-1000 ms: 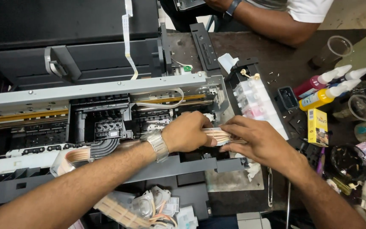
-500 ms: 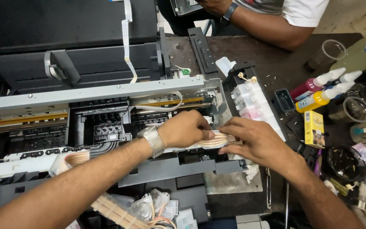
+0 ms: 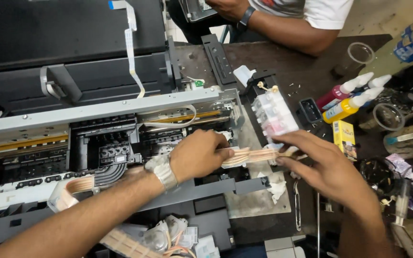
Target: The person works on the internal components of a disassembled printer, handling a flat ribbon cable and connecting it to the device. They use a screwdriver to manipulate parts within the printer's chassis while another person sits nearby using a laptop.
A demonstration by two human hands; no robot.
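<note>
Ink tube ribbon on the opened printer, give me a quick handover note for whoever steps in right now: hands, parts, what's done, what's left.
Left hand: closed on the tube ribbon, over the open printer.
Right hand: pinching the same ribbon's other end, beside the ink tank block.
Parts: the ribbon runs flat between both hands; another loop of ribbon lies by the left wrist. Ink bottles lie at the right on the table.
Done: printer cover is off, carriage exposed, ribbon free between the hands.
Left: ribbon is not yet seated anywhere; the printer is not closed.
Another person's arm rests at the table's far edge.
</note>
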